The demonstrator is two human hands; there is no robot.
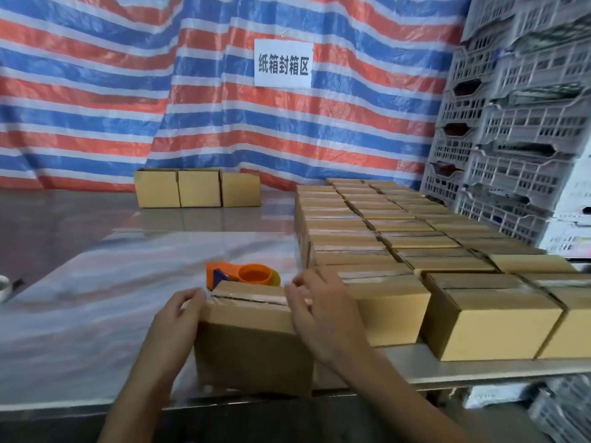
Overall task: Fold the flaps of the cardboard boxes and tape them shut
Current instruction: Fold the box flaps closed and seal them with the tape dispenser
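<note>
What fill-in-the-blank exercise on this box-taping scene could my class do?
The orange plastic tape dispenser lies directly ___ the brown cardboard box being handled.
The left hand and right hand hold opposite ends of that box's ___ face.
The white paper sign hangs on a red, white and ___ striped tarpaulin.
Missing words: behind; top; blue.

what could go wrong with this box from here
The cardboard box sits near the table's front edge; pressing with the left hand and right hand could shove it off. The tape looks crinkled at its ends, so it may seal badly. The tape dispenser right behind could get knocked.
</note>
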